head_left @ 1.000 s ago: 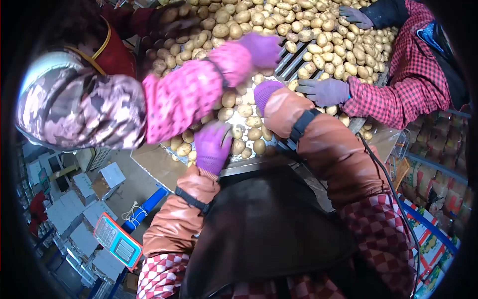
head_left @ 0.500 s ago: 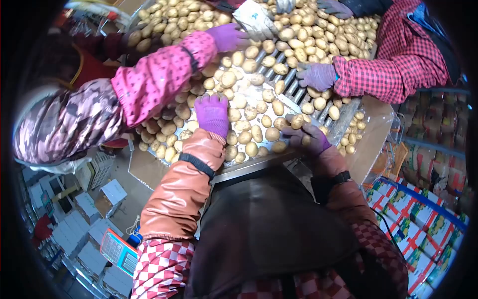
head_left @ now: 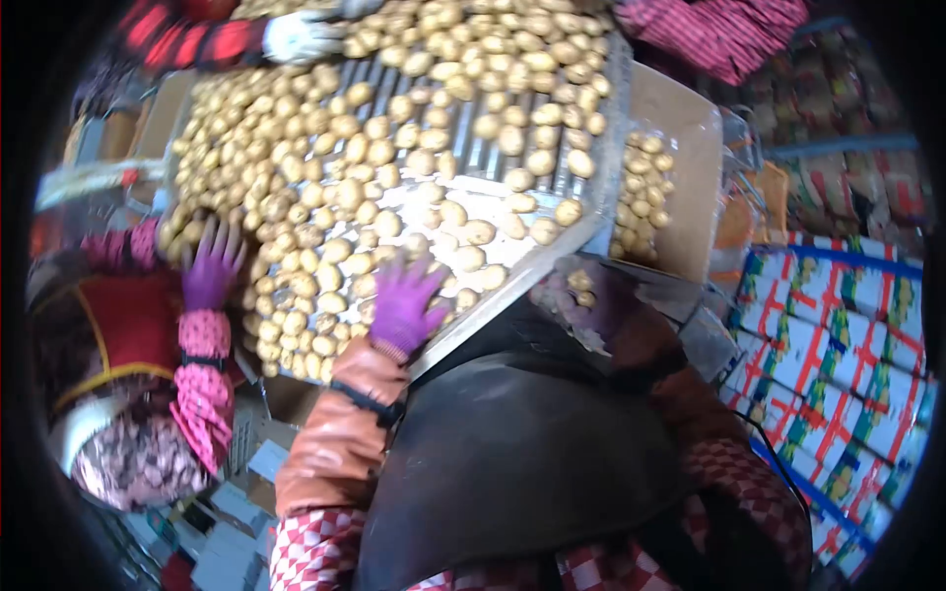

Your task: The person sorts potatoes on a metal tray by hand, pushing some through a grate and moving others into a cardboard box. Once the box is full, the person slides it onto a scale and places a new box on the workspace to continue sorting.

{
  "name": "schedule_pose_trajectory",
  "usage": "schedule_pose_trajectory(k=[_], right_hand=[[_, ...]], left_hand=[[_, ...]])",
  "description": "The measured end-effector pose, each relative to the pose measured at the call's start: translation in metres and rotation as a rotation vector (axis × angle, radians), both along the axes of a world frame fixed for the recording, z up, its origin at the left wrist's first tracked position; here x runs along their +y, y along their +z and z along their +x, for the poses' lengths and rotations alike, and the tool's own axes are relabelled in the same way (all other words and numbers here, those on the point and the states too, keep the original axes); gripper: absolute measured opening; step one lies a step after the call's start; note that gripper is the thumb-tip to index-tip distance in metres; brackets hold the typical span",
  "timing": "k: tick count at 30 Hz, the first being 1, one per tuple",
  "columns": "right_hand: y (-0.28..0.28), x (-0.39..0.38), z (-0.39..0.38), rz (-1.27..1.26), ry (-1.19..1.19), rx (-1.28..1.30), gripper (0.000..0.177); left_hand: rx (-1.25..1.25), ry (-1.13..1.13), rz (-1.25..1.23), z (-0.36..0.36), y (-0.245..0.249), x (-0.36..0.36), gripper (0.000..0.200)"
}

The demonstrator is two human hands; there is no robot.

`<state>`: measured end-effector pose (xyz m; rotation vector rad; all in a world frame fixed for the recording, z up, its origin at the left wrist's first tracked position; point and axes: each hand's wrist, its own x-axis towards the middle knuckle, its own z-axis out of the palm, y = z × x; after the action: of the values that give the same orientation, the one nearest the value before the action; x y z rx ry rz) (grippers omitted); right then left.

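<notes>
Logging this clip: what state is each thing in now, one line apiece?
Potatoes: loose, spread across the table
Table: mostly covered, partly bare near its edge
Left hand: gloved, open, spread over potatoes
Right hand: gloved, blurred, grip unclear
Cardboard box: open, potatoes inside
Printed cartons: set in rows
Co-worker's white glove: worn, beside potatoes

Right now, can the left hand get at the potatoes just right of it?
Probably yes: the left hand is spread close to those potatoes, and nothing visible blocks the way.

Many loose potatoes (head_left: 348,192) on 1 partly slatted table (head_left: 507,297)
</notes>
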<state>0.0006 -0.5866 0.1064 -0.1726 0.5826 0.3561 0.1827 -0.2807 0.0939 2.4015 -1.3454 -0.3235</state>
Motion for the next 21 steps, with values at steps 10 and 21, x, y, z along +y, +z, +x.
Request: schedule_pose_trajectory(k=[10, 21], right_hand=[[-0.007, -0.155, -0.331, -0.631, -0.647, 0.826, 0.043], [0.006, 0.020, 0.137, -2.402, 0.554, -0.737, 0.034]], left_hand=[[-0.009, 0.348, -0.217, 0.002, 0.023, 0.106, 0.041], [-0.113, 0.466, -0.093, -0.024, 0.003, 0.087, 0.053]])
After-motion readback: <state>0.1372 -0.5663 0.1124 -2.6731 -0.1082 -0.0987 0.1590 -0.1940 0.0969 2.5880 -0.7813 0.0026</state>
